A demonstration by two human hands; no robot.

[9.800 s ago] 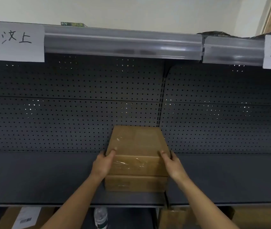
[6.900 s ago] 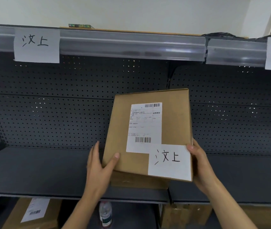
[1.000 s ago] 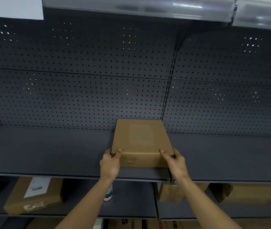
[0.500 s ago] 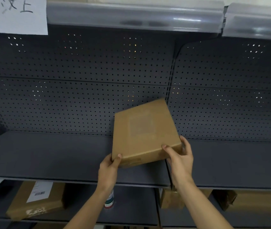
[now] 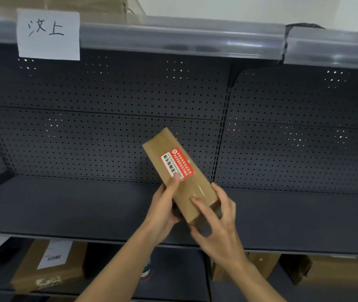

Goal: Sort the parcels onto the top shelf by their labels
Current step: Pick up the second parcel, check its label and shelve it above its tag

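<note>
Parcel — brown carton, red-and-white sticker — tilted at frame centre, gripped by left hand and right hand above shelf.

Bottle, perhaps water, on the lower shelf; pegboard behind.

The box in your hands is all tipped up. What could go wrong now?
It could slip: the box is tilted in the air above the shelf, held only at its lower end by the left hand and right hand, so the grip looks light.

It could be sorted wrongly: only a red sticker faces us, and no handwritten label like the shelf sign is showing yet.
</note>
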